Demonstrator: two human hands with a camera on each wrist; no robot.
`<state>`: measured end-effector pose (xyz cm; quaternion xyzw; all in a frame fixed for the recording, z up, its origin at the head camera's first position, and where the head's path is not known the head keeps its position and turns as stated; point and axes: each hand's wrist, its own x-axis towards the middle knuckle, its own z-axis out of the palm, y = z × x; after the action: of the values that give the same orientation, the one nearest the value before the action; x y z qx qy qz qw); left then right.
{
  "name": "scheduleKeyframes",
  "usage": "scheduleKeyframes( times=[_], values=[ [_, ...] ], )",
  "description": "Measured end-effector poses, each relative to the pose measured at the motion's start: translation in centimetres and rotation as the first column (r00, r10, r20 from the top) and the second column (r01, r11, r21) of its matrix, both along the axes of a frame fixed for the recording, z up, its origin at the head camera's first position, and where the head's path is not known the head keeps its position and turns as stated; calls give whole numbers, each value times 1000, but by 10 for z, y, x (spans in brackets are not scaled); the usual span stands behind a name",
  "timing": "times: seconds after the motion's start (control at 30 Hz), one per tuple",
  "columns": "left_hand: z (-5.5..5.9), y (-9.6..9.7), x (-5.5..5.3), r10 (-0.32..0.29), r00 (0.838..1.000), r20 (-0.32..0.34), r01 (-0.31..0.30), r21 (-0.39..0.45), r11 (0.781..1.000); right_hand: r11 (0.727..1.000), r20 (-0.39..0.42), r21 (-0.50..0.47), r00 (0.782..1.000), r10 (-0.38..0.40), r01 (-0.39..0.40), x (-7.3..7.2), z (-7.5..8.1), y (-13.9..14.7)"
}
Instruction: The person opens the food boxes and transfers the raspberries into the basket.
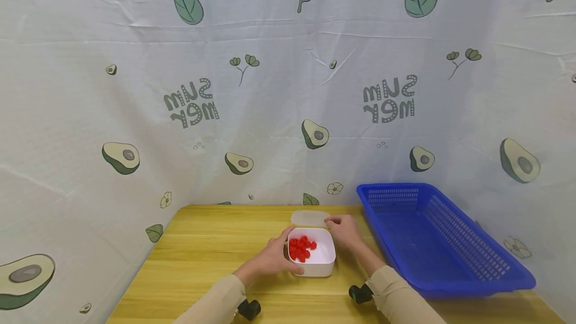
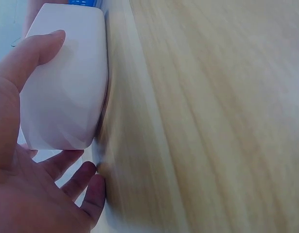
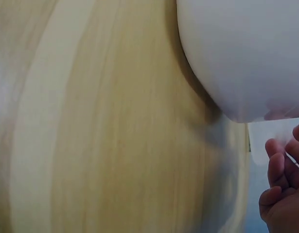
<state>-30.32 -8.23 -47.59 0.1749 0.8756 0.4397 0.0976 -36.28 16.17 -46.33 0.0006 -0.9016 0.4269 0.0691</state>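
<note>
A square white container [image 1: 320,270] stands on the wooden table, holding several small red pieces [image 1: 300,250] that look like raspberries, mostly on its left side. My left hand [image 1: 273,258] grips the container from the left; in the left wrist view its thumb presses the wall [image 2: 66,87] and the other fingers reach round the far side. Behind the container is a translucent, pale lid [image 1: 308,218]. My right hand [image 1: 345,231] pinches the lid's right edge. In the right wrist view, curled fingers [image 3: 278,170] show beside the lid [image 3: 262,138], past the container's wall [image 3: 246,53].
A large blue plastic basket [image 1: 423,244] with perforated sides stands on the right of the table [image 1: 202,249], close to my right forearm. Behind the table hangs a white cloth [image 1: 270,89] printed with avocados and leaves.
</note>
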Motion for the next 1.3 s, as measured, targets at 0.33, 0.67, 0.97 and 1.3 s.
scheduleKeyframes(
  times=[0.33,0.67,0.97,1.3],
  values=[
    [2,1,1,-11,1000,-1,11,13,1000,997,-40,57,998,48,-46,-5,-10,5],
    [1,1,0,-15,1000,-12,15,13,1000,993,-79,89,994,80,-73,-5,-15,6],
    [-5,-1,-2,-3,1000,-9,3,47,999,997,-60,54,997,55,-52,0,-8,4],
    [2,0,7,29,999,-38,-25,113,993,999,-22,-32,1000,10,-11,11,7,-4]
  ],
)
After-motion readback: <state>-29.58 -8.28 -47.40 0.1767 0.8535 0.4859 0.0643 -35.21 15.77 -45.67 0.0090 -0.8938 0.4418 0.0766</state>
